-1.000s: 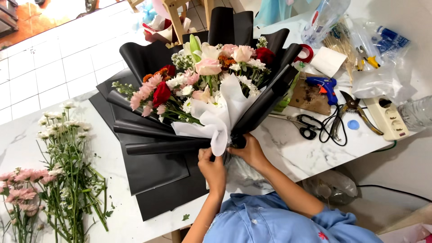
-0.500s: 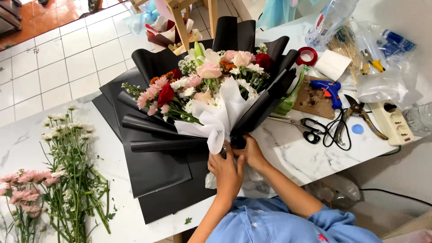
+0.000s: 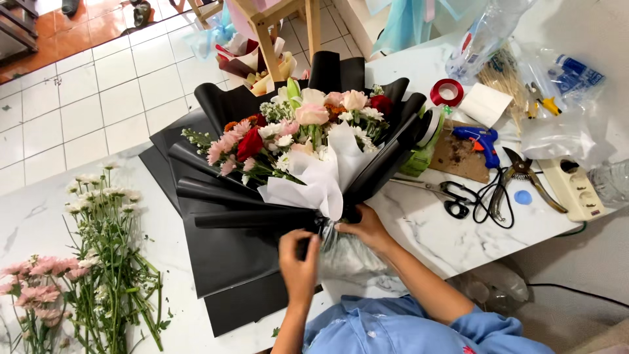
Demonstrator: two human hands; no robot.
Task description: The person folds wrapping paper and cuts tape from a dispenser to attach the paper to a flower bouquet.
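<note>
Below the bouquet [image 3: 308, 151], left hand [image 3: 299, 262] now lower.

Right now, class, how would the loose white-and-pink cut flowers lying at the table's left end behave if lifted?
The loose cut flowers would probably flop: long thin stems, small heads. They look light. Unbound and fanned out on the white marble table, they would likely scatter.

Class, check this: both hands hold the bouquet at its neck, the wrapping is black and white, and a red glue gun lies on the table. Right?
Not quite: the glue gun is blue, as the head view shows. Both hands, left hand and right hand, do hold the black-and-white bouquet at its neck.
</note>
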